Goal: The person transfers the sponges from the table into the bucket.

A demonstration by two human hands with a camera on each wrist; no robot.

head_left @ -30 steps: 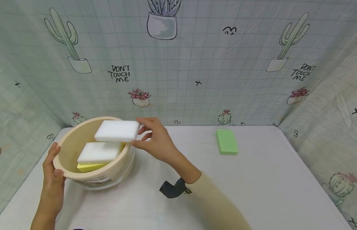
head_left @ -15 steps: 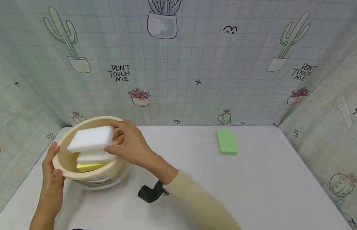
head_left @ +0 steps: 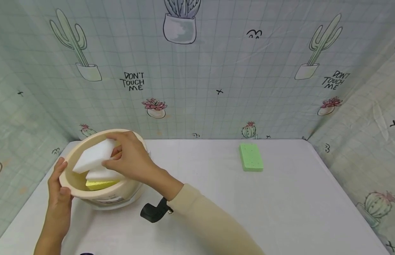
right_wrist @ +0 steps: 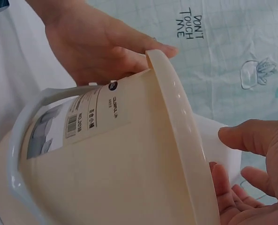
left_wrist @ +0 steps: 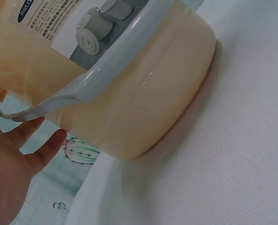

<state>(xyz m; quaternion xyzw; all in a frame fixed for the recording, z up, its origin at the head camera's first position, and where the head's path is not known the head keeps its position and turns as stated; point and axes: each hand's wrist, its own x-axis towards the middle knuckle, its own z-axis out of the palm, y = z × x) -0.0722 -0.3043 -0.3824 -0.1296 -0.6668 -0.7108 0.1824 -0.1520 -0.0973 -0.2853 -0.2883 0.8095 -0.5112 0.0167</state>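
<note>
A cream bucket (head_left: pixel 66 183) stands at the left of the white table in the head view. My left hand (head_left: pixel 58 198) grips its left rim, the thumb at the near side. Over the bucket's opening, my right hand (head_left: pixel 130 156) pinches a white sponge (head_left: pixel 92 156) by its right end, and the sponge tilts down to the left. Below it another white sponge (head_left: pixel 100 174) lies on a yellow sponge (head_left: pixel 100 185) inside the bucket. The right hand hides part of the bucket's right side. In the right wrist view, the held white sponge (right_wrist: pixel 216 143) shows behind the rim.
A green sponge (head_left: pixel 251 157) lies at the table's back, right of centre. The bucket's grey handle (left_wrist: pixel 115 65) hangs down against its labelled side. A patterned cloth (head_left: pixel 197 88) rises behind the table. A dark object (head_left: pixel 86 254) just shows at the bottom edge.
My right hand has carried the white sponge left and lower, from above the bucket's right rim into its opening, tilting it. The left hand stays on the rim.
</note>
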